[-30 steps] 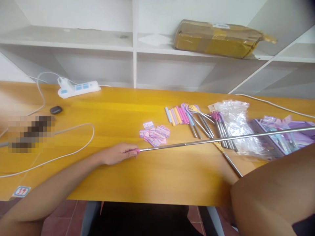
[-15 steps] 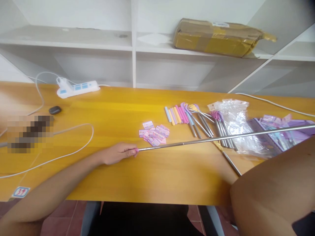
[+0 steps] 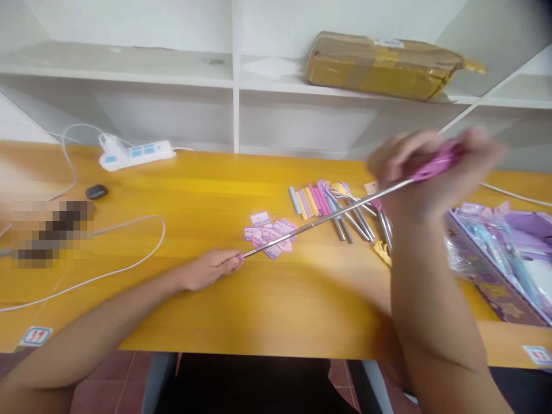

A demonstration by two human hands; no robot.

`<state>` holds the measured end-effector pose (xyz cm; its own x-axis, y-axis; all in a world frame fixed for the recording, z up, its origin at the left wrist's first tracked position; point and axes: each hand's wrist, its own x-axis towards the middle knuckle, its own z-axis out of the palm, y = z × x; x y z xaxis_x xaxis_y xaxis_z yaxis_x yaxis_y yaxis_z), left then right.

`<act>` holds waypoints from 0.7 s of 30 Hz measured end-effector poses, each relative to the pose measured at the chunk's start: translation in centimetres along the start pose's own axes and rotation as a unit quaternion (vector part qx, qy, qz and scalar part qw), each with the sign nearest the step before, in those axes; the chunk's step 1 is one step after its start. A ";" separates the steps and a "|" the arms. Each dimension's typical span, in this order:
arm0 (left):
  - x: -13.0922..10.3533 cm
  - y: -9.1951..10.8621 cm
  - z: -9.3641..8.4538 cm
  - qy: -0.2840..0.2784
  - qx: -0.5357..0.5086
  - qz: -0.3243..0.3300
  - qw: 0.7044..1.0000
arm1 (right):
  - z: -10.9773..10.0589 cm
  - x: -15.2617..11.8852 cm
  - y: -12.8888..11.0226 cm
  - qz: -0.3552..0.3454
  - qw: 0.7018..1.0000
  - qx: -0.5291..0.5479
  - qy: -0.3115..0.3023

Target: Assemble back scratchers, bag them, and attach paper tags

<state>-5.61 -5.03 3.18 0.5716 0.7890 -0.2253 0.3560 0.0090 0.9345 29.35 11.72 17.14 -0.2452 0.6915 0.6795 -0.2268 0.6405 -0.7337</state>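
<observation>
A thin metal telescopic rod (image 3: 321, 220) slants up to the right between my hands. My left hand (image 3: 213, 268) is closed round its pink lower end, above the table. My right hand (image 3: 431, 169), blurred by motion, is wrapped round the pink part (image 3: 442, 161) at the upper end. Below the rod lies a loose pile of pink and purple printed cards (image 3: 271, 234). Behind it are several coloured tubes (image 3: 307, 202) in a row. Metal rods with purple and yellow claw-shaped heads (image 3: 340, 190) lie beside them, partly behind my right arm.
At the right, a purple box (image 3: 502, 296) holds wrapped items. A white power strip (image 3: 138, 154), a black object (image 3: 96, 191) and white cables are at the left. A taped cardboard parcel (image 3: 383, 66) rests on the shelf (image 3: 129, 63) behind.
My right hand has come into view from the right with the rod's far end. The rod spans a shorter length and tilts more steeply. My left hand has hardly moved.
</observation>
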 end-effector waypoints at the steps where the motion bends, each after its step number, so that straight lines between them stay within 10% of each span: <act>1: 0.0 0.0 0.1 0.003 -0.007 -0.003 1.000 | 2.0 -0.6 1.4 0.012 0.999 0.036 -0.005; 9: 0.2 -0.4 0.6 0.027 0.066 0.034 0.997 | 16.4 -11.7 7.0 0.086 0.987 0.064 -0.120; 21: 0.2 -0.6 0.0 0.006 0.046 0.035 0.998 | 16.4 -13.5 8.2 0.228 0.964 0.102 -0.095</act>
<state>-5.71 -4.91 2.61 0.5887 0.7931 -0.1559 0.3823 -0.1033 0.9182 15.37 2.19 1.92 -0.5270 0.7993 0.2888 -0.2307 0.1926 -0.9538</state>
